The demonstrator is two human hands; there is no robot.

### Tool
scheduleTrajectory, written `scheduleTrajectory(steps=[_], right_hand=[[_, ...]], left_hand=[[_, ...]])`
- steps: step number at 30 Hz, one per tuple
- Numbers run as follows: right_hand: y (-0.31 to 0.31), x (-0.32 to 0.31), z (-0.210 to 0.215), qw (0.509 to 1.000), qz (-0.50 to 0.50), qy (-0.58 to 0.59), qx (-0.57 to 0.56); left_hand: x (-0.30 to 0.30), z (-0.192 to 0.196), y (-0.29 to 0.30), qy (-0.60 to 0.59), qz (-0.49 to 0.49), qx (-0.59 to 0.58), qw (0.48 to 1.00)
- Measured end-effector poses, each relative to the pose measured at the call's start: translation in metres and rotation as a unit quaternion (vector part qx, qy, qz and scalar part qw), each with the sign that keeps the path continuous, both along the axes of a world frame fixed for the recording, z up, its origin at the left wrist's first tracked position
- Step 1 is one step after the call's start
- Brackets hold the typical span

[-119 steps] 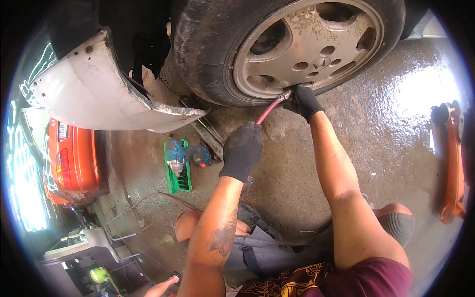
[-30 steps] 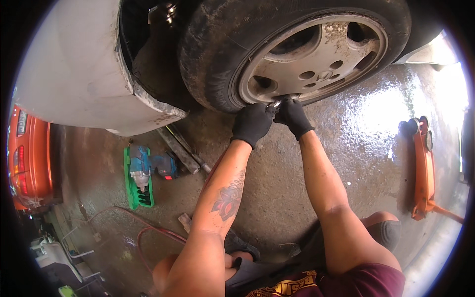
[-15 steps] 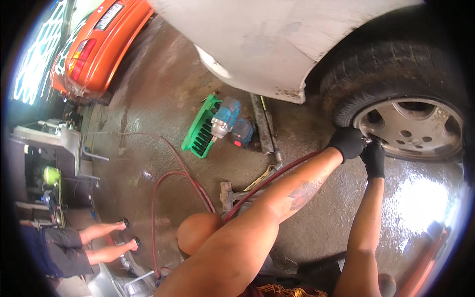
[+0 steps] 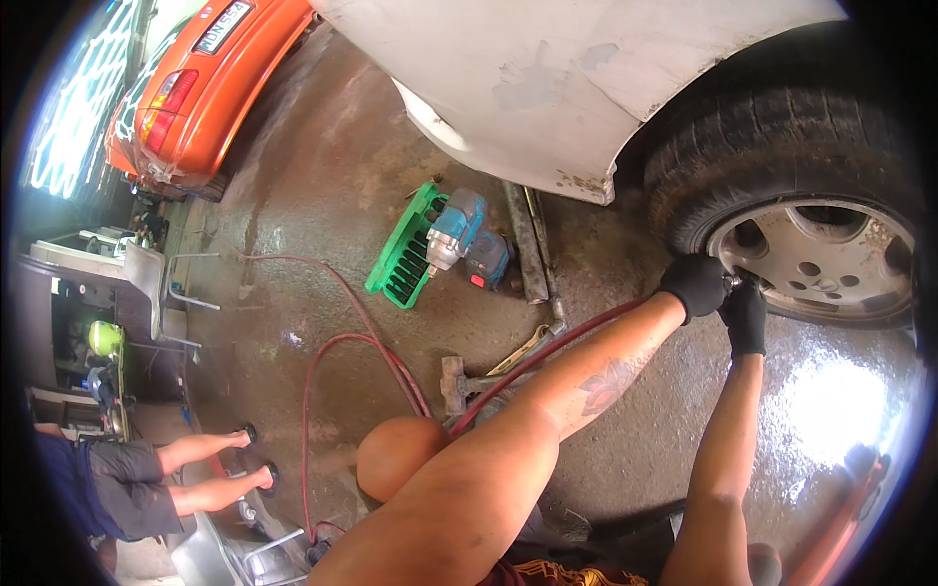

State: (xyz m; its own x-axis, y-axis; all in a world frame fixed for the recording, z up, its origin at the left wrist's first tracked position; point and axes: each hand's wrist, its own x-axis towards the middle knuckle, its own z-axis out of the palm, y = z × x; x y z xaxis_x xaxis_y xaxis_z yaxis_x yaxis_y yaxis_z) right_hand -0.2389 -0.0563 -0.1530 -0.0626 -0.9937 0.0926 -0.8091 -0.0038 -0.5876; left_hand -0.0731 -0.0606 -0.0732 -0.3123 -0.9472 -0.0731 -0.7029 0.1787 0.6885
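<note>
My left hand (image 4: pixel 696 286), in a black glove, is closed at the lower left of the wheel's rim. A red hose (image 4: pixel 616 314) runs behind my left forearm up to that hand, and a small shiny metal fitting (image 4: pixel 730 281) shows at its fingers. Close beside it, my right hand (image 4: pixel 746 320), gloved in black too, has its fingers bent in at the rim; what they hold is hidden. The silver alloy wheel (image 4: pixel 782 256) carries a worn, dirty black tyre (image 4: pixel 728 161) and sits under a white car (image 4: pixel 518 88).
A blue cordless impact wrench (image 4: pixel 457 230) lies by a green socket tray (image 4: pixel 401 249). Metal bars (image 4: pixel 526 244) and a hammer (image 4: pixel 453 386) are on the wet floor. An orange car (image 4: pixel 200 107), metal-framed chair (image 4: pixel 147 278) and another person's legs (image 4: pixel 210 474) are at left.
The view has shifted slightly, so the scene sits a little further right. Both hands stay together at the rim, in nearly the same pose.
</note>
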Motion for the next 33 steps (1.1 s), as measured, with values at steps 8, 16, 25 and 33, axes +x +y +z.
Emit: scheduleTrajectory(steps=[8, 16, 25, 33], right_hand=[[0.001, 0.005, 0.001, 1.0, 0.0, -0.005, -0.01], [0.0, 0.001, -0.006, 0.999, 0.037, 0.009, -0.039], [0.0, 0.004, -0.001, 1.0, 0.001, -0.01, -0.017], [-0.001, 0.001, -0.008, 0.999, 0.008, -0.011, -0.045]], left_hand=[[0.004, 0.004, 0.003, 0.01, 0.009, 0.005, 1.0], [0.005, 0.008, 0.003, 0.007, 0.011, 0.018, 1.0], [0.005, 0.012, 0.004, 0.012, 0.004, 0.031, 0.999], [0.003, 0.005, 0.002, 0.024, 0.009, 0.028, 0.999]])
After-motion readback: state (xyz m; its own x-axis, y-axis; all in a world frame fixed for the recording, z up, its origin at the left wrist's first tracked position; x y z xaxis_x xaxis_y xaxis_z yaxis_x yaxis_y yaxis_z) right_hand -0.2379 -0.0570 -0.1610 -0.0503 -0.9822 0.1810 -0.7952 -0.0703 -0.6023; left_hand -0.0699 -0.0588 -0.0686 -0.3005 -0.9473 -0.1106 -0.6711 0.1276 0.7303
